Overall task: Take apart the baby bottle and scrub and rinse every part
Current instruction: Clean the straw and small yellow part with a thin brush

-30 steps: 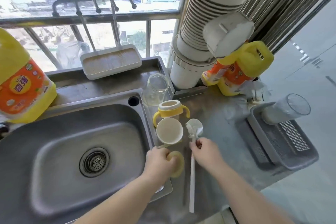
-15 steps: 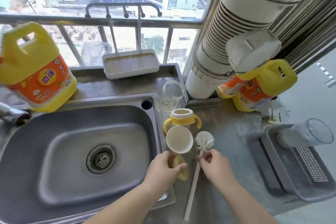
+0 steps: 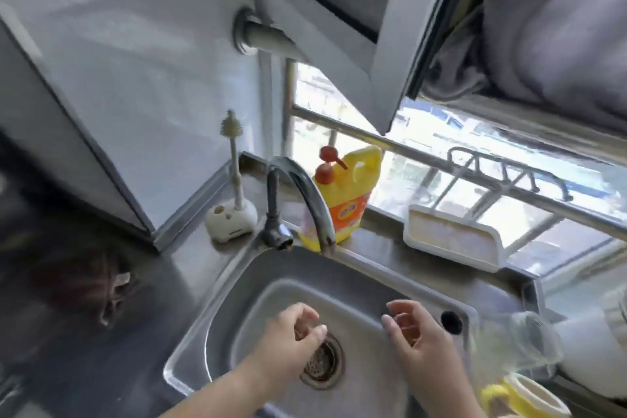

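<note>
Stainless steel sink [image 3: 369, 273] carries both hands above its basin, over the drain [image 3: 322, 363]. Left hand [image 3: 291, 336]: fingers loosely curled, nothing visible in its grasp. Right hand [image 3: 412, 332]: fingers half open and spread, also empty. Motion blur softens the fingers, so a small part hidden in the left palm cannot be ruled out.

Baby bottle parts sit on the counter at the sink's right edge. The clear bottle body [image 3: 519, 343] lies on its side, long axis running roughly left to right, just past the basin's right rim. The yellow-handled collar [image 3: 522, 397] stands nearer the front edge, beside the right forearm. Both parts lie to the right of the hands; the right hand is the nearer one.

The tap [image 3: 305, 193] stands at the sink's back edge with no water visibly running. A brush in its stand [image 3: 232, 210] occupies the back left corner of the counter, nearer the left hand. Judged stage: parts separated, scrubbing not yet begun.
</note>
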Tool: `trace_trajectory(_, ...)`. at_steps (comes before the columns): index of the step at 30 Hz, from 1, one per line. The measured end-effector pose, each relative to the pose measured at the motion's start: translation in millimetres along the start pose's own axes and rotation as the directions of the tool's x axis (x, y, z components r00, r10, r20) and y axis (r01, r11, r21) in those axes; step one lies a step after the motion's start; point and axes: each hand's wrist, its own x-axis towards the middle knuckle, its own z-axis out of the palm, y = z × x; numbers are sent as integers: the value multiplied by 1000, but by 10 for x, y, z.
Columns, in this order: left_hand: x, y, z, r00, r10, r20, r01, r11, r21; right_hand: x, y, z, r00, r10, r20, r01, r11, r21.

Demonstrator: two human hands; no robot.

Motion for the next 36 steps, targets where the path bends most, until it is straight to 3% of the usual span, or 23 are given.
trace_trajectory(4, 84, -295, -769, 978, -90, -188, 80, 995, -58, 238, -534, 724, 973, -108, 206, 118, 992, -39)
trace_trajectory(8, 175, -490, -1311, 962, -109, -251, 89, 992, -89, 469, -1055, 1325, 944, -193, 268, 206, 978, -21)
trace_trajectory(16, 442, -700, -1882, 961, -164, -223, 100, 957, -272, 1245, -1830, 2049, 979, -140, 149, 147, 988, -41)
trace_trajectory(21, 536, -772, -2114, 970, -136, -203, 86, 968, -237, 1465, -1909, 2403, 1000, -11, 26, 14, 995, -100)
trace_trajectory(25, 523, -910, -2239, 972, -147, -183, 98, 962, -254, 1495, -1965, 2538, 998, -4, -61, -6, 989, -150)
trace_trajectory(28, 523, -1009, -2303, 969, -173, -174, 117, 949, -292, 1473, -1947, 2526, 993, -69, -94, 56, 990, -133)
trace_trajectory(32, 544, -1028, -2305, 973, -165, -162, 108, 944, -312, 1314, -1978, 2298, 946, -291, -140, 277, 954, -111)
trace_trajectory(34, 563, -970, -2271, 976, -149, -156, 92, 943, -319, 1157, -1916, 2171, 939, -338, -61, 331, 938, -107)
trace_trajectory(36, 592, -870, -2212, 981, -116, -153, 63, 948, -312, 946, -1724, 2067, 962, -270, 53, 272, 962, -36)
